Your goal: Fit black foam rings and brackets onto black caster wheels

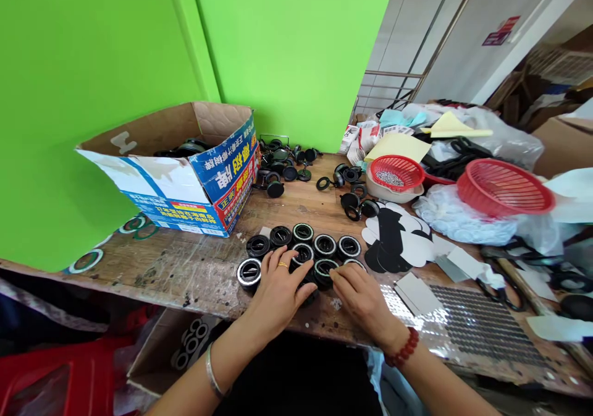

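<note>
Several round black cases [325, 245] with ringed rims stand close together at the front of the wooden table. My left hand [279, 289] lies over the near-left cases with its fingers spread, partly hiding them. The fingertips of my right hand [364, 298] are pinched together at the rim of a case with a greenish ring [325, 269]; whatever they hold is too small to make out. Just left of my left hand sits a case with a bright silver rim [249, 272]. Another case [303, 232] with a pale green rim is at the back of the group.
A cardboard box [176, 184] stands at the left, black parts inside. More black round parts [280, 165] lie behind. To the right are black and white cut-outs [393, 240], red baskets [504, 187], grey cards [418, 293], a studded sheet [486, 323] and a hammer [521, 283].
</note>
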### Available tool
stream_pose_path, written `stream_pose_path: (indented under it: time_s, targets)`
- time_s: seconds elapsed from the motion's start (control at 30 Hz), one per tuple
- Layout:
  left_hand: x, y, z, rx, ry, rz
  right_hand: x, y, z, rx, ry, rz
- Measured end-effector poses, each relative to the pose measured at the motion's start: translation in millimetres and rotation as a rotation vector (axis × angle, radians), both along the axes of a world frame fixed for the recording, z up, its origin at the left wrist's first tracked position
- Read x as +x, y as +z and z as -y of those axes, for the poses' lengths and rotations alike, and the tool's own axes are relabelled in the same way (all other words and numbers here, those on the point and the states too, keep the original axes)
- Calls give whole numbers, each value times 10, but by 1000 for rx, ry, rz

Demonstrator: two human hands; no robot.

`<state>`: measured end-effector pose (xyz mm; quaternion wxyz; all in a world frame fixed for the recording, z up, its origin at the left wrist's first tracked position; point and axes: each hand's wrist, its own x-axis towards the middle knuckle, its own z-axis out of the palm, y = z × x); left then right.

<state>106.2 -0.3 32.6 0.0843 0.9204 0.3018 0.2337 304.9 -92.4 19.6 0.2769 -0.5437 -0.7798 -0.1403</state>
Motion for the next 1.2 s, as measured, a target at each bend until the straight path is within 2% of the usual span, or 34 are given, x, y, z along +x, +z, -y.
stream_pose_path:
  time_s: [0.13, 0.33, 0.43, 0.63, 0.77, 0.87, 0.93, 1.0, 1.1, 1.2]
  targets:
    - [37, -14, 0, 3, -3, -33, -26, -21, 47, -102, 0, 11]
    - [70, 6, 4, -1, -2, -85, 4, 13, 108, -91, -55, -89]
    - [77, 37, 23, 40, 1, -124, 27, 9, 132, -100, -90, -115]
    - [138, 94, 63, 187, -59, -237, -34, 33, 103, -144, -106, 15]
    - [173, 87, 68, 224, -68, -239, 10, 61, 121, -156, -70, -118]
    - [136, 29, 77, 213, -67, -150, 377, 52, 221, -60, -147, -268]
    - [79, -22, 72, 205, -78, -64, 825, 38, 352, 41, -331, -269]
    - [12, -69, 44, 205, -113, 6, 1358, 18, 519, 73, -579, -176]
    - [-60, -114, -29, 231, -172, 42, 2058, -20, 755, -78, -915, -27]
    - [-69, -124, -82, 250, -186, 34, 2399, -68, 885, -143, -990, -17]
